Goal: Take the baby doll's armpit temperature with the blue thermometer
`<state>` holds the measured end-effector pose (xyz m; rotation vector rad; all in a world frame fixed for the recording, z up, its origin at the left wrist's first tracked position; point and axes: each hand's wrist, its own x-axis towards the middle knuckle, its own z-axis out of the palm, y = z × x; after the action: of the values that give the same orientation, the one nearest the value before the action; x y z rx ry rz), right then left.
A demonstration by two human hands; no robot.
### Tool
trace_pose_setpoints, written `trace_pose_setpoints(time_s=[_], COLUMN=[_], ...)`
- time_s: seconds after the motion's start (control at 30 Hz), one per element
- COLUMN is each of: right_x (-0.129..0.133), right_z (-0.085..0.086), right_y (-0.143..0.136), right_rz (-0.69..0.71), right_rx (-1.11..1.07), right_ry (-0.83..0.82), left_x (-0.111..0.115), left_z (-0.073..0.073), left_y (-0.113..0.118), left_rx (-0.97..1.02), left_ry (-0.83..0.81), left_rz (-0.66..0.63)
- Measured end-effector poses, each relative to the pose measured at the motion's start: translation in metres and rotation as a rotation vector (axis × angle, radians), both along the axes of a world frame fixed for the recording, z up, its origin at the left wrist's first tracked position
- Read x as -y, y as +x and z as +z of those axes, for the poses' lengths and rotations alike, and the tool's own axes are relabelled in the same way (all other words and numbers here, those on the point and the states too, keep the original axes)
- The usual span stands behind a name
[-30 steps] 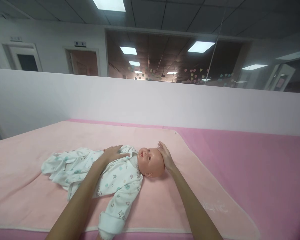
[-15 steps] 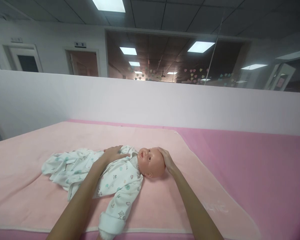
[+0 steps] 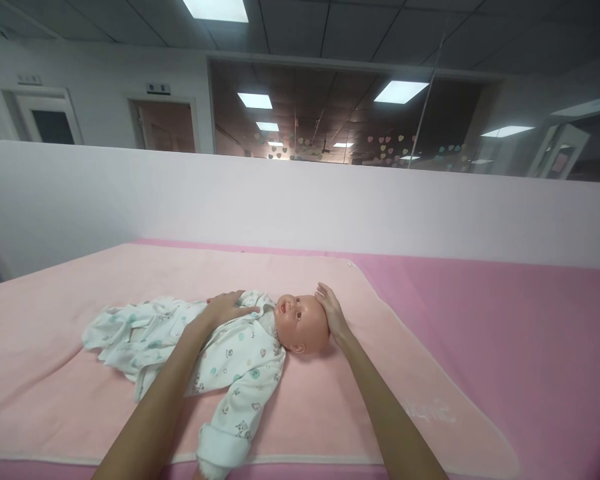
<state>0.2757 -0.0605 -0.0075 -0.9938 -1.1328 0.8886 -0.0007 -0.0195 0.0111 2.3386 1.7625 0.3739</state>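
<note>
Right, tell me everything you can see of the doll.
The doll lies face up on a peach blanket, head toward the picture's right. The bald head looks like plastic, its eyes open. It wears white printed clothes, one sleeve stretched toward the camera, cuff folded back; its feet don't show. The left hand rests on its chest; the right hand appears to touch its crown.
</note>
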Motion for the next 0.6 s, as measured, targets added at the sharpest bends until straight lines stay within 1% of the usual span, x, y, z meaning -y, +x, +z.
trace_pose_setpoints(time_s=[0.13, 0.23, 0.4, 0.5, 0.53, 0.6], right_x=[0.0047, 0.0075, 0.0075, 0.0049, 0.0037, 0.0009], right_z=[0.0037, 0.0062, 0.0058, 0.0027, 0.0013, -0.0019], right_y=[-0.0027, -0.0041, -0.0046, -0.0041, -0.0037, -0.0021], right_rz=[0.109, 0.127, 0.124, 0.117, 0.099, 0.011], right_rx=[-0.006, -0.015, -0.014, 0.003, 0.006, 0.027], right_ry=[-0.047, -0.057, -0.060, -0.051, -0.045, -0.019], left_x=[0.0006, 0.0003, -0.0012, -0.0011, -0.0008, -0.0001], left_z=[0.0004, 0.0003, -0.0003, -0.0003, -0.0003, -0.0001], left_y=[0.0000, -0.0002, -0.0009, -0.0009, -0.0007, -0.0003], left_rx=[0.005, 0.008, 0.007, 0.010, 0.011, 0.010], left_ry=[-0.006, -0.006, 0.004, 0.002, -0.001, -0.006], left_rz=[-0.011, -0.007, -0.029, -0.013, -0.005, 0.004])
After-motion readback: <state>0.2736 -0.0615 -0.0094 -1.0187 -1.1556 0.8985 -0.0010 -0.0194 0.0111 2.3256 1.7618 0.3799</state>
